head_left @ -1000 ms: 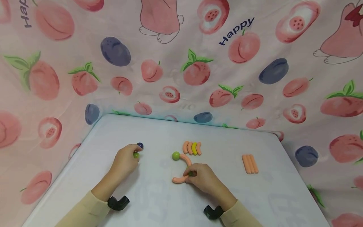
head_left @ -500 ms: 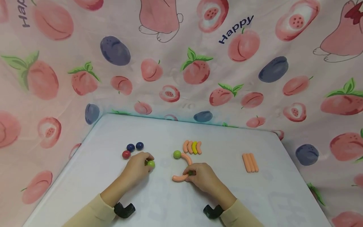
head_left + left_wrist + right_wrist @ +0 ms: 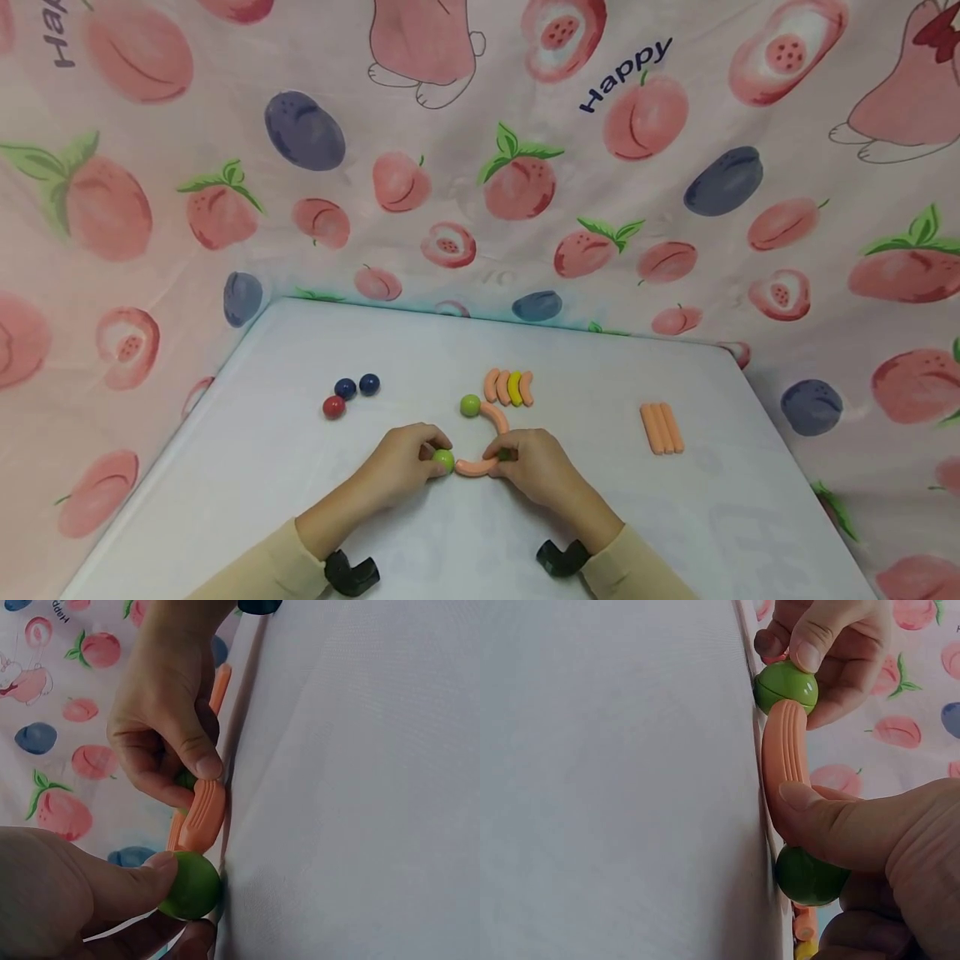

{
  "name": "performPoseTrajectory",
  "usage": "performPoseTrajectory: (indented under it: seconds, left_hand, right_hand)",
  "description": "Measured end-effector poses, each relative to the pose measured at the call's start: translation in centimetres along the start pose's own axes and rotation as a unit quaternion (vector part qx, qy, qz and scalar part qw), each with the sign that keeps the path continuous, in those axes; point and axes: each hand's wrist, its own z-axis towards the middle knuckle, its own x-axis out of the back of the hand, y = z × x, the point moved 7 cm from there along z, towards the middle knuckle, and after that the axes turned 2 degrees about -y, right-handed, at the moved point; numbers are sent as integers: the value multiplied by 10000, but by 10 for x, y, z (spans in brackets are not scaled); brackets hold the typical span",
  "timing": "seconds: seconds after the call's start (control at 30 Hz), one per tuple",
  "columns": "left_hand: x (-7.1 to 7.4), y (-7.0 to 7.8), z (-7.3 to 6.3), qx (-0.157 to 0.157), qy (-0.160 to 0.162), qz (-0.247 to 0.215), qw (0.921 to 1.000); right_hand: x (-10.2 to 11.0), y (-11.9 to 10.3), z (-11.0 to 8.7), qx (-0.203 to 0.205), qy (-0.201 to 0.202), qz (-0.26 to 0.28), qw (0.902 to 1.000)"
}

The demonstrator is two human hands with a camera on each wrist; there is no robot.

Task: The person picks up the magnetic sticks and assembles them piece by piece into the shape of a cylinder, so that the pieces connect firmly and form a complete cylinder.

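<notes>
In the head view my left hand point(image 3: 405, 465) pinches a glossy green ball point(image 3: 444, 460) between thumb and fingers, right at the free end of a curved orange toy rod point(image 3: 474, 469). My right hand point(image 3: 538, 467) grips the other end of that grooved rod, its thumb point(image 3: 810, 806) lying along it. A second green ball point(image 3: 810, 876) sits at this gripped end, partly hidden by the fingers. From there another curved orange rod point(image 3: 495, 417) runs back to a third green ball point(image 3: 470, 406). The right wrist view has the left hand's ball point(image 3: 786, 688) against the rod's tip.
Two dark blue balls point(image 3: 357, 387) and a red ball point(image 3: 333, 407) lie left on the white table point(image 3: 645, 533). A row of short curved rods point(image 3: 504, 389), one of them yellow point(image 3: 514, 389), lies behind the hands. Straight orange rods point(image 3: 662, 429) lie at right. Patterned cloth point(image 3: 465, 183) hangs behind.
My left hand has carried its green ball from beside the blue balls rightward and nearer, up to the curved rod's free end. My right hand has stayed in place, holding the joint.
</notes>
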Motion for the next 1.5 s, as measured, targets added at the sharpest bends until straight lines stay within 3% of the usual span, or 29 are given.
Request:
performPoseTrajectory:
  seconds: [0.13,0.47,0.67,0.77,0.97,1.07,1.27,1.5]
  left_hand:
    - [-2,1,1,-108,-20,16,9999]
    - [-5,-1,6,11,-36,-114,9999]
    - [-5,-4,8,56,-84,-201,9997]
    - [-5,-5,8,70,-87,-221,9997]
    - [-3,-4,9,114,-59,-233,9996]
    - [-2,-4,10,117,-71,-215,9997]
    - [-1,-3,10,122,-233,-135,9996]
    - [3,-2,8,169,-239,-22,9996]
  right_hand:
    - [0,-1,0,3,-2,31,10000]
    - [-1,0,-1,-162,39,99,9998]
    - [1,4,0,-337,-13,567,9978]
    - [6,11,0,-588,168,945,9936]
    - [20,25,2,-1146,953,1379,9792]
    - [21,32,4,-1427,1084,1553,9715]
    - [16,39,10,-1699,860,1781,9654]
    - [10,33,14,-1573,387,1845,9694]
